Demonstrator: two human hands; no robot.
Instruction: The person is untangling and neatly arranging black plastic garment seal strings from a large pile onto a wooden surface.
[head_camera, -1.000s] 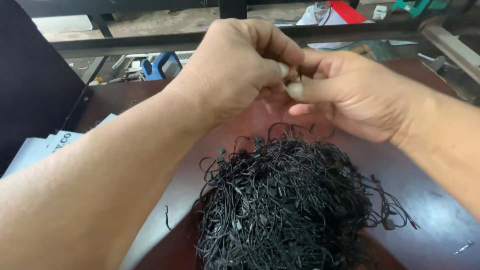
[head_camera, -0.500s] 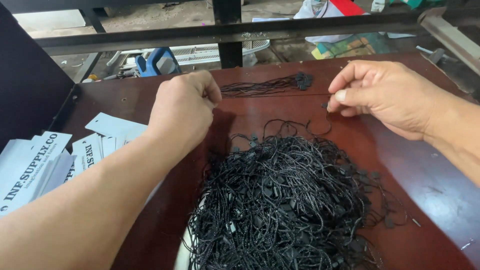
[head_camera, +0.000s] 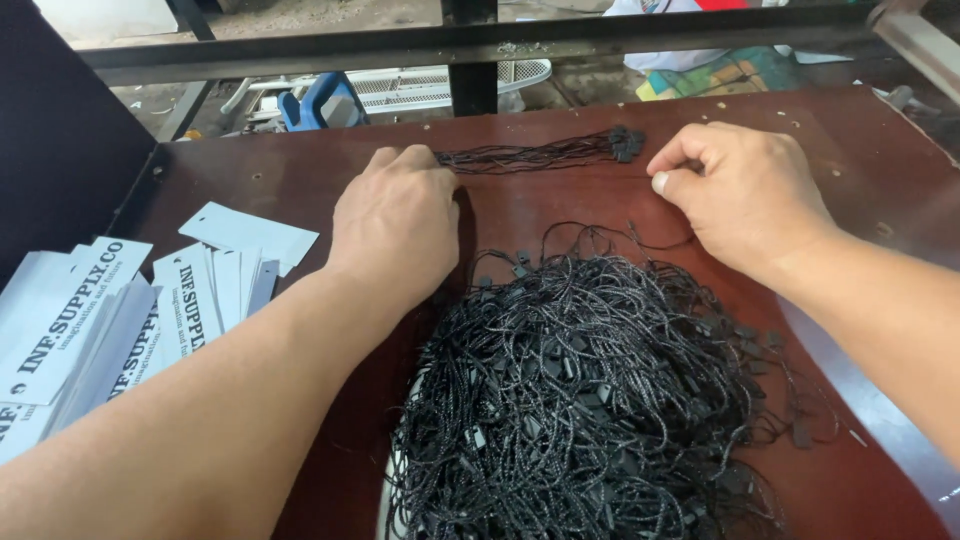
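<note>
at the far left a fan of white paper tags (head_camera: 110, 310) with dark print lay on the dark red bench (head_camera: 280, 190), the stack cut off by the frame edge. our left hand (head_camera: 397, 215) rested knuckles up, fingers curled down at the left tip of a straightened bundle of black tag strings (head_camera: 540, 153); whether the fingers pinched the strands we could not tell, as the hand covered them. the bundle ran along the far side of the bench, its plastic locks gathered at the right end. our right hand (head_camera: 745, 195) sat just right of those locks, loosely closed, thumb against forefinger, with nothing visibly in it. we judged the step as laying sorted strings into the bundle; the next move would call for teasing single loops out of the tangled heap of black strings (head_camera: 590, 400) near us, whose lower part ran out of frame.
</note>
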